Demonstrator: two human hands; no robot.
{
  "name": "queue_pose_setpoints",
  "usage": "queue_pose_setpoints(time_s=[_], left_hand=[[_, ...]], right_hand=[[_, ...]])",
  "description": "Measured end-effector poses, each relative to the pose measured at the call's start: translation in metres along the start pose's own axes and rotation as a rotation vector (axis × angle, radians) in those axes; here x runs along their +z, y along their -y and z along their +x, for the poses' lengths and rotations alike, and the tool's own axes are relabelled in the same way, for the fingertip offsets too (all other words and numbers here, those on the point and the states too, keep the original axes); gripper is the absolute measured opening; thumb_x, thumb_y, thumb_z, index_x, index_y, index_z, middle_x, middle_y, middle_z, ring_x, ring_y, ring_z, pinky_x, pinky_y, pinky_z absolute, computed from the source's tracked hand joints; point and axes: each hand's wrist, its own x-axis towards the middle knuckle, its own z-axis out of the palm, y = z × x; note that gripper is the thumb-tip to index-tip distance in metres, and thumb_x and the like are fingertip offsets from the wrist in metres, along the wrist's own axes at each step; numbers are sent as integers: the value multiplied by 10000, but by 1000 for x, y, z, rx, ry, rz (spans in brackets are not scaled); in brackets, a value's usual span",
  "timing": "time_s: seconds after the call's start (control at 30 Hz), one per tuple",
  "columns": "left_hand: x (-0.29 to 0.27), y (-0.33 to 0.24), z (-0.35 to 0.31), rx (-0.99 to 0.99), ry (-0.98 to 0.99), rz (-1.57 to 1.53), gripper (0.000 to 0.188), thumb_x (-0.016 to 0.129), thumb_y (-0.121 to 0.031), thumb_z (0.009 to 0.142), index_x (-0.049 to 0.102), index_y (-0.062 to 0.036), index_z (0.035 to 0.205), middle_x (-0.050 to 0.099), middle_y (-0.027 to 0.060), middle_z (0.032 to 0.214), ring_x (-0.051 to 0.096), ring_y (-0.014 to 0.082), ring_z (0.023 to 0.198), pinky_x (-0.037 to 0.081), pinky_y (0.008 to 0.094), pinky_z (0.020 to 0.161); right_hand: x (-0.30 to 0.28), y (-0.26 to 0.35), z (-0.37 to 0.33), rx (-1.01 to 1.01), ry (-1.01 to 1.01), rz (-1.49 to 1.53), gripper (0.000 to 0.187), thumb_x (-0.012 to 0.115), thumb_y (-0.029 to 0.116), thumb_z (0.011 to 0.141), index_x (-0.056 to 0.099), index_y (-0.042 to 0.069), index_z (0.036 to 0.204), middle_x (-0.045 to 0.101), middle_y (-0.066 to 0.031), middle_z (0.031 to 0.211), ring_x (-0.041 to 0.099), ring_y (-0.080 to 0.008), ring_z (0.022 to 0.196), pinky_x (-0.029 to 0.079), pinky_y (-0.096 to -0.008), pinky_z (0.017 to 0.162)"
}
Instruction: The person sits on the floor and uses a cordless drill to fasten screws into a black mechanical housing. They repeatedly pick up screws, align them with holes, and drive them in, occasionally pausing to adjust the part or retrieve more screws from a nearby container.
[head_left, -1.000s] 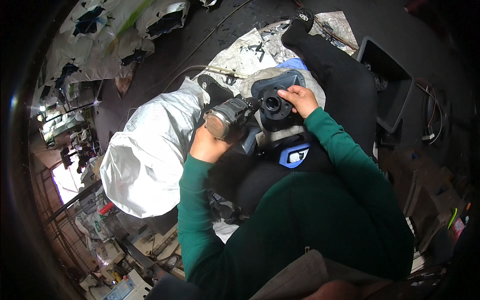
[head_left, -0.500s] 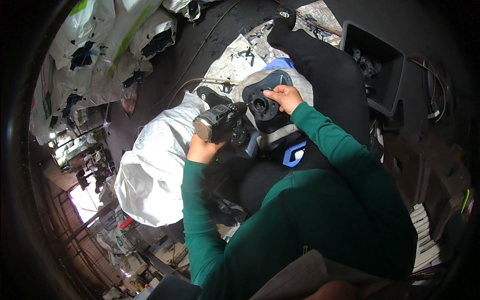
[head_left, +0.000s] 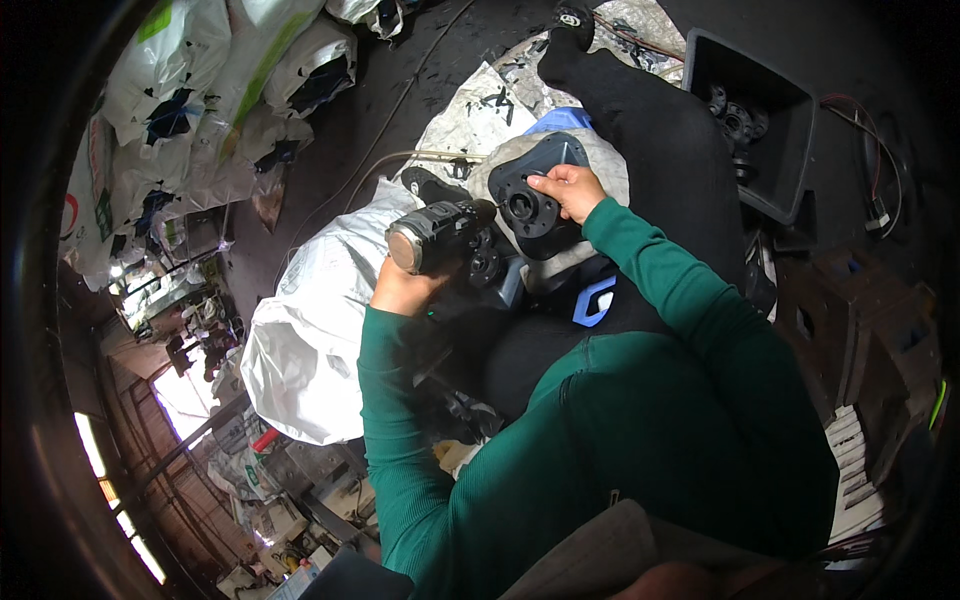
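My left hand (head_left: 402, 289) is closed around the grip of a dark cordless drill (head_left: 432, 238), its chuck turned toward the right. Just beyond the chuck is a black round flanged part (head_left: 524, 206) with a hole in its middle, lying against a dark blue-grey plate (head_left: 560, 155). My right hand (head_left: 568, 190) pinches the edge of this flanged part between thumb and fingers. Whether the drill's tip touches the part I cannot tell. Another small black flanged part (head_left: 486, 265) sits below the drill. A pale cloth (head_left: 610, 170) lies beneath the plate, over my dark-trousered legs.
A dark bin (head_left: 795, 190) at the right holds several black flanged parts. A white sack (head_left: 300, 375) stands left of my left arm. Full white bags (head_left: 180, 60) crowd the upper left. A cable (head_left: 405, 95) runs across the dark floor, and a blue frame-shaped piece (head_left: 592, 303) lies by my lap.
The drill has shifted slightly left, and the plate with the flanged part slightly right, widening the space between them a little. Both hands keep their hold. The whole view has tilted slightly.
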Motion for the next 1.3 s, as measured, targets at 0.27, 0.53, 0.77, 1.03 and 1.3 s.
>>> queue_pose_setpoints(time_s=[0.27, 0.53, 0.77, 1.03, 1.3], left_hand=[[-15, -6, -20, -31, -43, 54, 398, 724, -47, 751, 600, -3, 1127, 658, 76, 971, 609, 152, 839, 501, 300, 694], [-9, -18, -41, 168, -146, 40, 376, 722, -79, 770, 606, -19, 1123, 654, 57, 929, 596, 113, 735, 484, 278, 582], [-4, -24, -54, 34, -116, 6, 408, 710, -37, 755, 586, -12, 1142, 644, 64, 974, 595, 132, 824, 491, 290, 667], [-2, -33, -55, 55, -76, -24, 441, 690, 20, 728, 570, -7, 1152, 626, 75, 1035, 588, 169, 925, 490, 313, 780], [4, -21, -50, 59, -99, 29, 452, 722, -12, 740, 569, -1, 1165, 634, 87, 1054, 595, 181, 947, 483, 313, 816]], right_hand=[[-1, 14, -8, -34, 105, 115, 248, 686, 312, 855, 608, 94, 763, 572, 47, 638, 446, -9, 468, 293, -161, 377], [2, 32, -28, 50, 297, 347, 219, 658, 301, 859, 618, 85, 866, 644, 24, 723, 551, -22, 521, 336, -159, 365], [0, 32, -35, 132, 423, 255, 194, 556, 249, 834, 578, 98, 952, 601, 28, 746, 496, -6, 470, 324, -156, 327], [-8, 32, -36, 110, 654, 244, 496, 470, 207, 804, 473, 58, 1278, 629, -24, 901, 532, -11, 488, 339, -147, 323], [1, 8, -12, -12, 323, 365, 551, 577, 211, 850, 434, -89, 1290, 658, -67, 937, 644, -89, 700, 490, -213, 512]])
